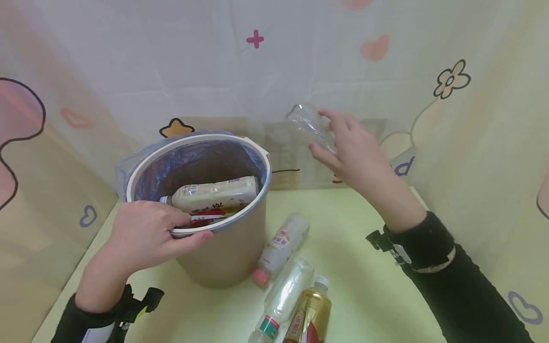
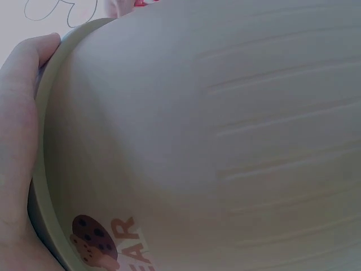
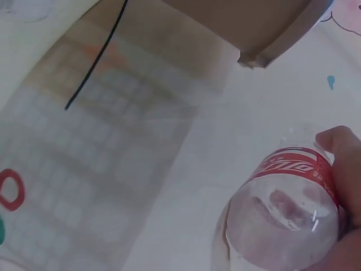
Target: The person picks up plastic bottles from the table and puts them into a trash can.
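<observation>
My left hand [image 1: 147, 233] grips the near rim of a beige trash bin [image 1: 227, 257], its thumb outside and its fingers over the edge. The left wrist view shows this hand [image 2: 20, 130] along the rim and the bin's ribbed wall [image 2: 152, 130]. A blue bag [image 1: 150, 178] lines the bin; inside lie a pale bottle [image 1: 218, 193] and something red beneath it. Beyond the bin and to its right, my right hand [image 1: 353, 147] holds a clear plastic bottle [image 1: 310, 125] in the air, tilted. Its red label [image 3: 293, 162] shows in the right wrist view.
Right of the bin on the pale green table [image 1: 364, 281] lie a whitish bottle with a pink cap [image 1: 283, 243], a clear bottle with a green label [image 1: 287, 290] and a gold bottle [image 1: 310, 314]. A printed curtain [image 1: 206, 52] hangs behind and at both sides.
</observation>
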A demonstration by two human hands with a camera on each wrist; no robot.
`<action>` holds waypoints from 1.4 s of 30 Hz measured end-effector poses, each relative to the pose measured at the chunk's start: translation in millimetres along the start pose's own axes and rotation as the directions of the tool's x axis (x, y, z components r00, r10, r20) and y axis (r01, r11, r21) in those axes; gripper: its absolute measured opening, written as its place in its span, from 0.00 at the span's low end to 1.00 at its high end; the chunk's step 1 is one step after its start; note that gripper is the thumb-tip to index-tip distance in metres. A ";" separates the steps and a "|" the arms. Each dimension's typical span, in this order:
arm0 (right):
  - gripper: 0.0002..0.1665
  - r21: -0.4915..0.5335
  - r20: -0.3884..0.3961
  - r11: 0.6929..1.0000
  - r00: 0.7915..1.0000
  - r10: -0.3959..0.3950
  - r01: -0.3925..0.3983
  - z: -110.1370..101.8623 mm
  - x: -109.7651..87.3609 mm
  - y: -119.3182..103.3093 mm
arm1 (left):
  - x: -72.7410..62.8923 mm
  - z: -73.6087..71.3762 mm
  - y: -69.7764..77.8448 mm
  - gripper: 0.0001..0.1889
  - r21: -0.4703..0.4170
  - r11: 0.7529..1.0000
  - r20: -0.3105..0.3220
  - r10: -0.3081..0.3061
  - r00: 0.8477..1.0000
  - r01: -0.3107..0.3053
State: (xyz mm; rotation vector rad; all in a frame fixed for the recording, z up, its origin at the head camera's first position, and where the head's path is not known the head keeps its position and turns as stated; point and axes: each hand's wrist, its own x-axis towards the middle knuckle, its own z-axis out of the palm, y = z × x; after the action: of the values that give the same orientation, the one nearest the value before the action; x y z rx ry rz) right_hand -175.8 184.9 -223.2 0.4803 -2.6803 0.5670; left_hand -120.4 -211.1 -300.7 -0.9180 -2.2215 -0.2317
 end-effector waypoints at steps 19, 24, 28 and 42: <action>0.38 -0.094 -0.118 0.806 0.798 -0.591 0.584 43.8 58.4 -100.9 | -1.5 -3.0 -1.5 0.36 0.001 1.000 0.002 0.005 1.000 -0.005; 0.39 -0.057 -0.046 0.784 0.783 -0.620 0.618 58.7 53.6 -123.8 | -1.3 -1.9 -0.5 0.37 -0.005 1.000 -0.014 0.023 1.000 -0.023; 0.39 -0.103 0.016 0.774 0.779 -0.627 0.625 69.4 53.5 -139.1 | -2.2 -2.6 0.0 0.37 -0.003 1.000 -0.015 0.011 1.000 -0.011; 0.39 -0.299 0.207 0.723 0.782 -0.588 0.623 93.7 61.7 -156.5 | -1.2 -2.9 1.1 0.37 -0.004 1.000 0.003 -0.003 1.000 0.003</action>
State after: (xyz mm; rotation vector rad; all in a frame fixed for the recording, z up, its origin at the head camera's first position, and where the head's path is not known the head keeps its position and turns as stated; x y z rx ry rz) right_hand -193.8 -6.8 -228.2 1.2334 -2.4055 -0.1389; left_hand -117.5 -212.1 -299.5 -0.9180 -2.2257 -0.2364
